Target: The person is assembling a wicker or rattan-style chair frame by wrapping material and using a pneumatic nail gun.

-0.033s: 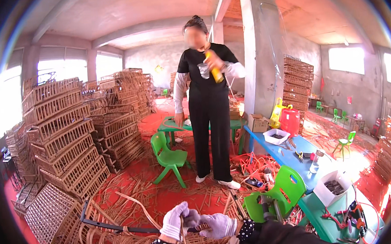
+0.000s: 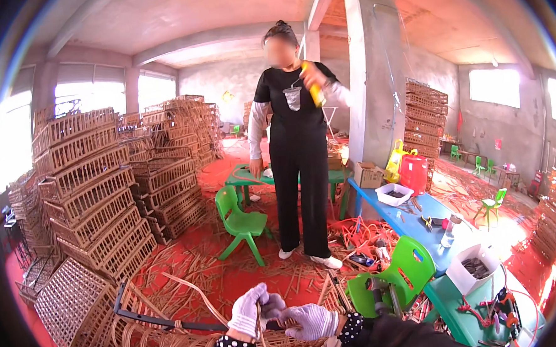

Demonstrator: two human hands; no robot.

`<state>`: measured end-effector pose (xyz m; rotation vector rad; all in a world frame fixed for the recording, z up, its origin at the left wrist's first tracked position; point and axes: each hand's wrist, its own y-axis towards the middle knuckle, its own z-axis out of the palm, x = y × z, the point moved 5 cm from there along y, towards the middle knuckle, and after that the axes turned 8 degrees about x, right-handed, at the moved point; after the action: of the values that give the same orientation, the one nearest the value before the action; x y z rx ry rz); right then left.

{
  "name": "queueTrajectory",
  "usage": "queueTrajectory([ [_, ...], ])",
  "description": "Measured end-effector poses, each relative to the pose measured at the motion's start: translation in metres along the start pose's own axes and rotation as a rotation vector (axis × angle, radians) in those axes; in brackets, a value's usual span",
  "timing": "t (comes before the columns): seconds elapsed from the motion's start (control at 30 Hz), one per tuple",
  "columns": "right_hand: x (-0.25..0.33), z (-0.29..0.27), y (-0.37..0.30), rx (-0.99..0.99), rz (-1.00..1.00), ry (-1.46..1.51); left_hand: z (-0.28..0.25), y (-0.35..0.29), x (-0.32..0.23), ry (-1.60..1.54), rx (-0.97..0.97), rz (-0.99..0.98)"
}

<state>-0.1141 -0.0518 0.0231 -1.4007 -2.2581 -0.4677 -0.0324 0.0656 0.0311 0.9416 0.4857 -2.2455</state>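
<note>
My left hand (image 2: pixel 255 308), in a pale striped glove, is closed round a thin brown cane strip (image 2: pixel 261 338) that hangs below its fingers. Close beside it, my right hand (image 2: pixel 316 322), gloved alike, has its fingers curled at the rim of a woven basket (image 2: pixel 174 342); the short brown piece at its fingertips is too small to name. A dark flat bar (image 2: pixel 163 322) runs along the basket's rim up to my left hand. Another loose strip (image 2: pixel 199 291) sticks up left of that hand. My fingers partly hide the weaving between the hands.
Ahead stands a person (image 2: pixel 295 141) holding a yellow bottle-like object (image 2: pixel 315 90). Green chairs (image 2: pixel 241 222) (image 2: pixel 408 267) stand ahead and at right. Stacked crates (image 2: pixel 90 183) rise at left. A blue table (image 2: pixel 412 220) bears tubs and pliers. Cane scraps litter the red floor.
The person ahead has shifted the yellow object up and to the right, so that a printed cup shape on the shirt shows more fully. My hands have hardly moved.
</note>
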Motion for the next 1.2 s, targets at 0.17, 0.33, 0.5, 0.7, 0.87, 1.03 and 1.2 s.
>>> queueTrajectory([
  [0.17,0.01,-0.011,-0.002,-0.341,-0.21,-0.106,-0.029,0.045,0.011,-0.148,-0.128,0.031],
  [0.33,0.001,-0.007,-0.003,-0.299,-0.172,-0.11,-0.053,0.069,0.028,-0.149,-0.063,0.124],
  [0.5,-0.001,-0.001,0.006,-0.249,-0.09,-0.08,-0.054,0.08,0.024,-0.063,-0.158,0.067],
  [0.7,-0.005,0.005,0.02,-0.24,0.062,-0.217,-0.036,0.082,0.014,-0.047,-0.176,0.097],
  [0.87,-0.007,0.008,0.017,-0.339,0.076,-0.247,-0.023,0.095,0.017,-0.054,0.039,0.073],
  [1.03,-0.003,0.008,0.015,-0.403,-0.003,-0.319,-0.031,0.095,0.011,0.087,-0.045,0.037],
  [1.2,-0.008,0.003,0.022,-0.321,0.043,-0.199,-0.027,0.04,-0.017,0.582,-0.133,0.387],
])
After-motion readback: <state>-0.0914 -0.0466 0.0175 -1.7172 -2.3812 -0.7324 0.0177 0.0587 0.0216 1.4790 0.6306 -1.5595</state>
